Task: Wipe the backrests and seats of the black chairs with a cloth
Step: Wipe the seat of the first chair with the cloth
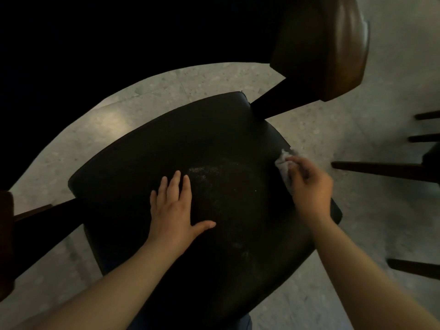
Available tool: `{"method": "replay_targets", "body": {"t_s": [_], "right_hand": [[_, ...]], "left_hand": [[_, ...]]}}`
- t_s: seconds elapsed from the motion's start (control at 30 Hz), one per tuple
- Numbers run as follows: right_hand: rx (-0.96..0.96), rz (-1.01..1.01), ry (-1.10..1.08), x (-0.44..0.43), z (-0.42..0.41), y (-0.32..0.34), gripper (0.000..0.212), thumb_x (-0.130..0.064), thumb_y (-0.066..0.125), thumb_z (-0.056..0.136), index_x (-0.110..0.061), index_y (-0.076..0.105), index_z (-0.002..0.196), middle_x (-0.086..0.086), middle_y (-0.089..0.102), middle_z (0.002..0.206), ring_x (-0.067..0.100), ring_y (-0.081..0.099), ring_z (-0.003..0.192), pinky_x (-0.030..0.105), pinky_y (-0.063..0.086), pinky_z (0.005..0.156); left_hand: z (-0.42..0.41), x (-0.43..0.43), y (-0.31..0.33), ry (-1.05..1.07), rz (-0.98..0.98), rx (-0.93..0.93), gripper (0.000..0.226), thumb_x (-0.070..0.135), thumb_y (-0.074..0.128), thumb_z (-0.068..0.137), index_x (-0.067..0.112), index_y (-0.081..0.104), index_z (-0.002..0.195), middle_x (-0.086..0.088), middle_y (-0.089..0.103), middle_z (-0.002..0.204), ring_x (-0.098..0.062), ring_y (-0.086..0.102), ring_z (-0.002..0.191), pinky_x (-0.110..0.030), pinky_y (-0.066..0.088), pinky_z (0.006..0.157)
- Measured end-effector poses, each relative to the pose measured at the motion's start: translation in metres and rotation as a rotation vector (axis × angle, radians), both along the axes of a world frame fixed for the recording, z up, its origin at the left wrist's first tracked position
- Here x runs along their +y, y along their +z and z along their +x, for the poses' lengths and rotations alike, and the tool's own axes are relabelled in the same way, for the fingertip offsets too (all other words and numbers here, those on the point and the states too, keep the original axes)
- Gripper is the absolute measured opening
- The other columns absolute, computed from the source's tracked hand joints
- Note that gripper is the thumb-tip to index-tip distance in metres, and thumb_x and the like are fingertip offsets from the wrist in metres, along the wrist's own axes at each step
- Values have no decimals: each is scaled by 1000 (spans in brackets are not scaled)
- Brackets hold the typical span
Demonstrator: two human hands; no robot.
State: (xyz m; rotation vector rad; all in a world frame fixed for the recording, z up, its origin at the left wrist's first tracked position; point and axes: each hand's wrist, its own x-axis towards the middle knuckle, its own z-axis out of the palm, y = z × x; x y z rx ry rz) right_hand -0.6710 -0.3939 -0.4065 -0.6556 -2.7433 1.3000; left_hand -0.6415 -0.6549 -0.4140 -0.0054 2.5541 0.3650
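A black padded chair seat (181, 148) fills the middle of the head view, with pale dust specks near its centre. My left hand (175, 206) lies flat on the seat, fingers straight and spread. My right hand (309, 186) grips a small pale cloth (283, 163) and presses it against the seat's right edge. The chair's brown curved backrest (333, 48) rises at the upper right on a dark post.
Speckled pale stone floor (357, 129) surrounds the chair. Dark legs of another chair (376, 169) stick in from the right edge. A large black surface (95, 44) covers the upper left. A brown wooden part (6, 234) shows at the left edge.
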Motion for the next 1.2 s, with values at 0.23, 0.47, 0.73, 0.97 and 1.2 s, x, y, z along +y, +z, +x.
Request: {"method": "replay_targets", "body": {"t_s": [0.23,0.47,0.73,0.97,1.2], "right_hand": [[-37,57,-103,-3,6,-20,26,-20,53,97,-23,65,120,-7,63,121,6,57,107,30,45,98],[-55,-3,123,-22,38,-7,26,-17,54,96,-34,64,113,-16,63,113,-3,58,103,23,46,92],[16,29,-127,3,13,-1,25,-18,51,99,-22,66,118,-18,57,114,-2,55,99,13,43,90],[-60,27,-217,1,-7,-20,30,-19,50,99,-22,64,126,-6,59,130,9,51,120,25,36,104],[-37,157,64,-13,35,-21,30,-17,54,95,-33,63,119,-13,61,126,6,52,121,39,41,108]], "left_hand": [[0,5,-6,0,-80,-26,126,73,64,71,18,-13,153,-2,-22,160,-27,-18,148,-50,-1,121],[-3,8,-5,-23,-118,-27,125,73,65,71,16,-9,154,-5,-17,161,-30,-14,148,-52,4,121],[-2,8,-8,-42,-137,-24,125,72,65,71,15,-9,154,-8,-17,161,-33,-14,148,-55,4,120],[-4,9,-12,-46,-162,-48,126,71,66,71,15,-11,153,-8,-18,161,-33,-16,148,-55,1,120],[-4,11,-10,-46,-178,-44,125,71,65,71,14,-9,154,-9,-16,161,-34,-14,148,-55,4,120]]}}
